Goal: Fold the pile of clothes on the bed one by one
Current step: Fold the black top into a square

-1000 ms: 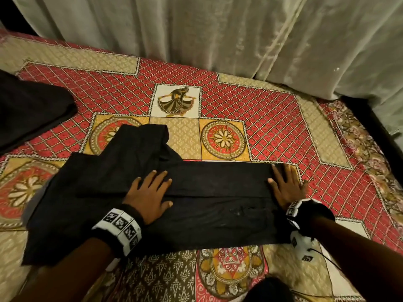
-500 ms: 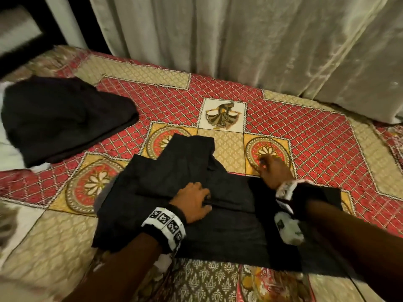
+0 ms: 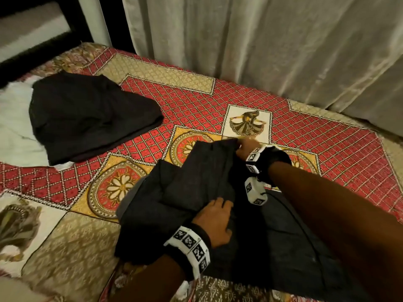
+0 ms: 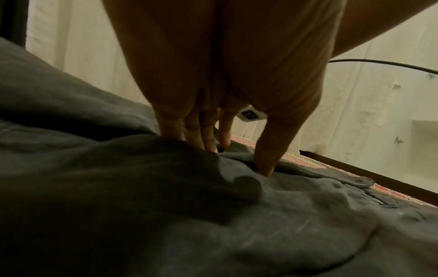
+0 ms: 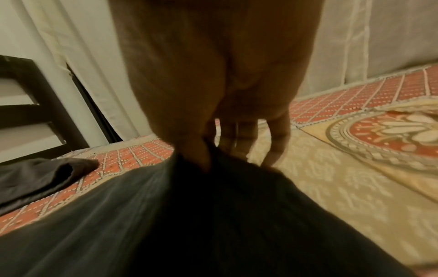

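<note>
The patterned bed cover (image 3: 218,110) is your reference surface, and the dark garment (image 3: 196,192) you are working lies on it at the near side, partly doubled over itself, with your arms above its right portion. Away to the left of that garment, well apart from it and toward the head of the bed, sits a dark folded pile (image 3: 91,118), resting partly on something white (image 3: 15,118); a pale curtain (image 3: 261,51) hangs along the far edge of the cover. In my judgement you are mid-fold on this one garment: one end is being carried across the body of the cloth, and the fold is not yet laid flat. The next move calls for setting the carried edge down square on the layer beneath, then smoothing the crease before a further fold. Your right hand (image 3: 245,149) is at the far corner of the garment, thumb and fingers (image 5: 199,155) pinched on a bunch of the dark cloth, the remaining fingers hanging loosely curled beside it. Your left hand (image 3: 214,221) rests on the middle of the garment nearer you, fingers (image 4: 208,135) fairly straight with their tips pressed down into the fabric, pinning it and gripping nothing that I can see. The two hands are apart, with the raised layer between them.
</note>
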